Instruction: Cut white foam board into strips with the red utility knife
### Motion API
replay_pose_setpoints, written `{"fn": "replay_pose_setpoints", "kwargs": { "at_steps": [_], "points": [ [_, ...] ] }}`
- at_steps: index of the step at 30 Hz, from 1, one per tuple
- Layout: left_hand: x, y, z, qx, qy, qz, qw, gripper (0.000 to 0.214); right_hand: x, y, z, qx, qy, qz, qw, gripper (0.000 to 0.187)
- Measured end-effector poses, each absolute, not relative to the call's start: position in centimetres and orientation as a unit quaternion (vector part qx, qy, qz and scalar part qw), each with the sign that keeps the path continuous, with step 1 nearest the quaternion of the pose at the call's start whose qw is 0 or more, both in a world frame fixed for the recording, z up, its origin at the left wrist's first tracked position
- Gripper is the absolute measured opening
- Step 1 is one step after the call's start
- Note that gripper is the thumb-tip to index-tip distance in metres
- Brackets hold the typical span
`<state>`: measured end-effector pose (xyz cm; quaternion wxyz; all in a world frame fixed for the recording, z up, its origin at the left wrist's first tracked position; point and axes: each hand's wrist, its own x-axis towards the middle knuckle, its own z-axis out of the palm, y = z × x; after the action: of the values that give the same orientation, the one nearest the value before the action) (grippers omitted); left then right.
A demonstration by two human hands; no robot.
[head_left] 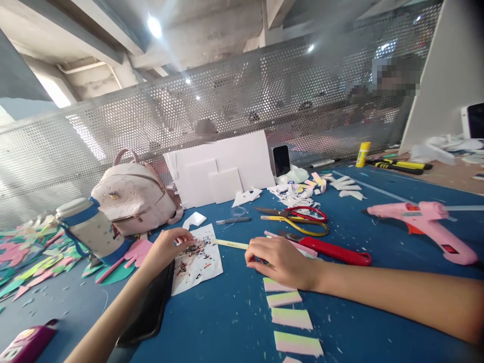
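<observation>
A white sheet of paper (206, 267) strewn with small multicoloured bits (194, 250) lies in front of me. Over its upper left part is my left hand (174, 245), fingers closed in a pinch; whatever they hold is too small to make out. My right hand (278, 258) rests to the right of the paper, its fingers curled under, partly hiding what is in them. A narrow pale yellow strip (232, 244) runs from the paper to its fingertips; I cannot tell whether it is gripped. Below that hand, several yellow-to-pink foam pieces (290, 317) lie in a column.
Scissors (302, 217) and a red-handled cutter (340, 250) lie beyond my right hand; a pink glue gun (425, 222) is farther right. A black phone (149, 307) lies under my left forearm. A bottle (93, 229) and backpack (132, 196) stand at left, near foam scraps (22, 252).
</observation>
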<state>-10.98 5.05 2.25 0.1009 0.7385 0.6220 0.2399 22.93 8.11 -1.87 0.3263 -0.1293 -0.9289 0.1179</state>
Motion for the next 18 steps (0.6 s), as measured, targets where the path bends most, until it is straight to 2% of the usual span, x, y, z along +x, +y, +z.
{"fn": "replay_pose_setpoints", "kwargs": {
  "at_steps": [6, 18],
  "points": [
    [-10.74, 4.83, 1.82, 0.755, 0.616, 0.178, 0.14, 0.015, 22.97, 8.13, -1.95, -0.126, -0.93, 0.125, 0.323, 0.011],
    [-10.29, 4.92, 1.43, 0.764, 0.61, 0.148, 0.148, 0.015, 23.04, 8.17, -1.97, -0.133, -0.931, 0.122, 0.317, 0.01]
  ]
}}
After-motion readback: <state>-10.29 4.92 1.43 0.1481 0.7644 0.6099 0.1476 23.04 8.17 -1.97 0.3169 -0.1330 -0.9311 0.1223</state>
